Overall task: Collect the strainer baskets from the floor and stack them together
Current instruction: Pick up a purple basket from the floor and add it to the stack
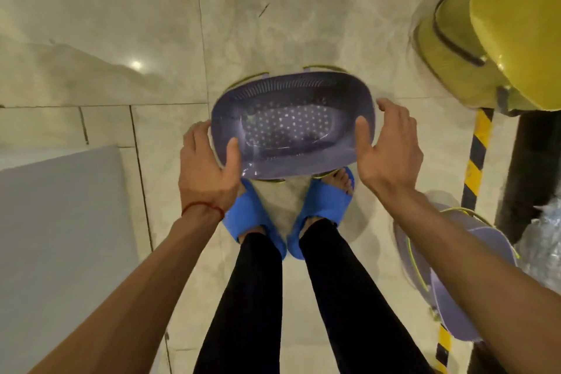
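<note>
A purple perforated strainer basket (pixel 291 127) sits level in front of me, above my feet in blue slippers. My left hand (pixel 206 167) grips its left rim, thumb inside and fingers outside. My right hand (pixel 388 146) is spread beside the right rim; its thumb overlaps the edge and its fingers stand off the wall. Thin yellow-green handles (pixel 324 68) show around the basket's far and near edges; I cannot tell whether they belong to it or to another basket beneath. A stack of purple baskets (pixel 473 288) lies tilted on the floor at lower right, partly behind my right forearm.
Yellow baskets (pixel 455 48) with dark handles are stacked at the upper right. Below them stands a black post (pixel 528 176) beside yellow-and-black striped tape (pixel 476 158). A grey slab (pixel 60 237) fills the lower left. Crumpled clear plastic (pixel 543 240) lies at the right edge.
</note>
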Tool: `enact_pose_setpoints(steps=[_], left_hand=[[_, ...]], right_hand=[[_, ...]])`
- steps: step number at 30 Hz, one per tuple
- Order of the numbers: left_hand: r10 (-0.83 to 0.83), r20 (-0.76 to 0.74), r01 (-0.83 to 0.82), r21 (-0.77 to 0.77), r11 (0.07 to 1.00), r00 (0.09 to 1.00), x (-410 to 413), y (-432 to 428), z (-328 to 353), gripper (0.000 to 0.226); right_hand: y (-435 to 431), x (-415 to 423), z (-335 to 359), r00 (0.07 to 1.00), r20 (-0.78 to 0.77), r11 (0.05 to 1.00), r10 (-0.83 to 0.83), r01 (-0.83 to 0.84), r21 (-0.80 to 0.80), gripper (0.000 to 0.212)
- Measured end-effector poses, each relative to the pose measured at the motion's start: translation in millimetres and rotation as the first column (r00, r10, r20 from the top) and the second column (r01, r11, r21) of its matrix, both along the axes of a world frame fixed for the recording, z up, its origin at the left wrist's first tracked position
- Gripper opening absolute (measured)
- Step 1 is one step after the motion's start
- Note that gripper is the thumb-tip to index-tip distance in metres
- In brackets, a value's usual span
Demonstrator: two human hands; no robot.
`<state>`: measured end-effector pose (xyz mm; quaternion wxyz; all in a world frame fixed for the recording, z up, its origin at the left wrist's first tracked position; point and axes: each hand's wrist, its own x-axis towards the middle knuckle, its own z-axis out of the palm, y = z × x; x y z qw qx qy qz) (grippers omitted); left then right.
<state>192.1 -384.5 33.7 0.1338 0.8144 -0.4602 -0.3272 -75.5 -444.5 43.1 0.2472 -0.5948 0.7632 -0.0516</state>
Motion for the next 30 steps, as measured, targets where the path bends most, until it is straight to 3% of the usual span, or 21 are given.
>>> enact_pose_setpoints(steps=[3,8,12,15,21,30], left_hand=[[0.166,-0.118,-0.177,-0.085,0.981,0.979,-3.8,-4.7,-54.4,0.053],[0.339,-0.219,-0.383,-0.212,0.899,0.915,-19.0,-10.1,-80.6,0.04],[0.487,-0.267,-0.541,-0.191,0.819,0.832,-30.1,-19.0,-76.4,0.031],[0.515,-0.248,-0.562,-0.184,0.806,0.82,-33.8,-28.6,-66.6,0.032],[0.479,-0.167,-0.505,-0.192,0.841,0.862,-24.4,-41.8,-1.5,0.028],[0.476,-0.114,-0.488,-0.14,0.862,0.872,-26.9,-48.3,182.2,0.03]], right_hand=[[-5.4,-8.7,-52.4,0.996,0.084,0.999,-0.036,0.036,0.006,0.05],[-12.7,-6.3,-90.2,0.902,0.406,0.975,-0.151,0.204,-0.091,0.035],[-19.1,3.1,-94.1,0.87,0.419,0.94,-0.259,0.326,-0.096,0.034],[-19.5,11.4,-86.0,0.859,0.404,0.927,-0.315,0.37,-0.064,0.034],[-16.7,15.2,-12.6,0.87,0.317,0.916,-0.378,0.402,-0.01,0.036],[-7.2,9.9,180.8,0.809,0.298,0.842,-0.507,0.538,-0.029,0.037]])
